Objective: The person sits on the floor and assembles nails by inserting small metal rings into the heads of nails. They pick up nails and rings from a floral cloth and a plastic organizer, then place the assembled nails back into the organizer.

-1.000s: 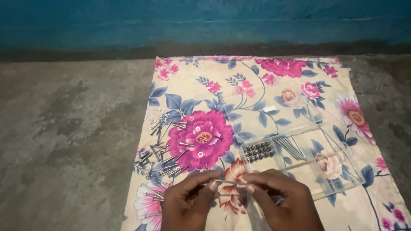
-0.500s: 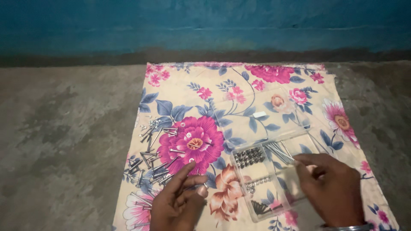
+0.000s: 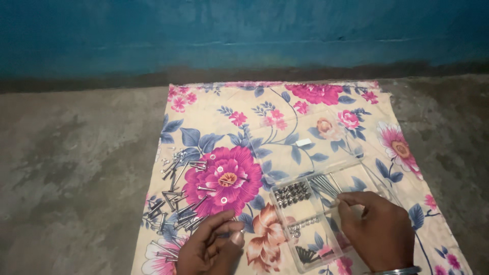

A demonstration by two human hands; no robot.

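A clear plastic compartment box [image 3: 326,219] lies open on a floral cloth [image 3: 285,127], its clear lid [image 3: 305,142] folded back behind it. Its cells hold short screws [image 3: 292,194], long nails [image 3: 324,186] and small washers. My right hand [image 3: 377,231] rests over the box's right side, fingertips pinched near the nails' compartment; what it pinches is too small to tell. My left hand [image 3: 211,247] sits at the cloth's near edge, fingers curled, beside a scatter of loose metal screws and bolts [image 3: 178,198].
The cloth lies on a rough grey concrete floor [image 3: 76,168]. A blue wall [image 3: 244,35] with a dark base runs along the back. A bangle [image 3: 400,271] shows on my right wrist.
My hands, together in front of the box a second ago, have parted. The right hand moved over the box's compartments. The left hand drew back toward the loose screws.
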